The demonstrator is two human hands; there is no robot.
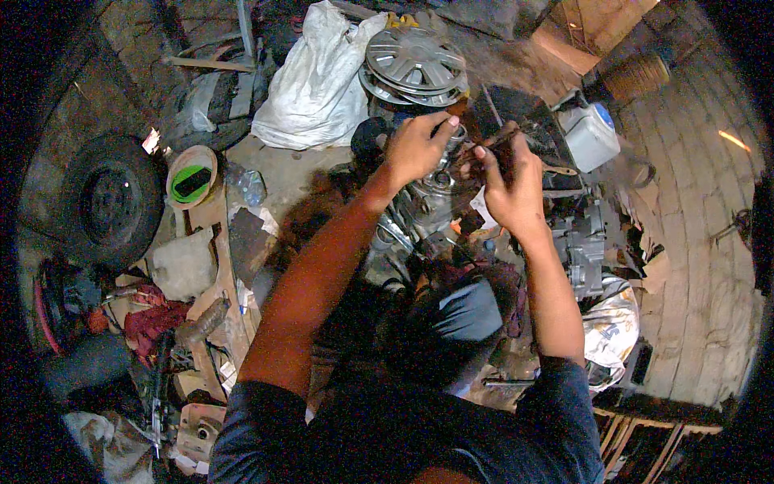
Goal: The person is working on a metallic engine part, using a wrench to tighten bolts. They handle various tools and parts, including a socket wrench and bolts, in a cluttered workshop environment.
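My left hand (421, 147) is raised at the upper middle, its fingers curled and the thumb and fingertips brought together. Whatever it pinches is too small to make out. To its right, my right hand (514, 181) is closed, with the thumb against the fingers. A dark, thin piece (501, 139) shows at its fingertips, its kind unclear. Beneath and between both hands lie shiny metal machine parts (438, 184), partly hidden by the hands. A small white paper (482, 208) rests just below my right hand.
Stacked wheel covers (414, 60) and a white sack (318, 81) stand beyond my hands. On the right are a white jug (590, 135) and a grey metal housing (582, 246). A tyre (113, 202) and a bowl (210, 181) sit at the left.
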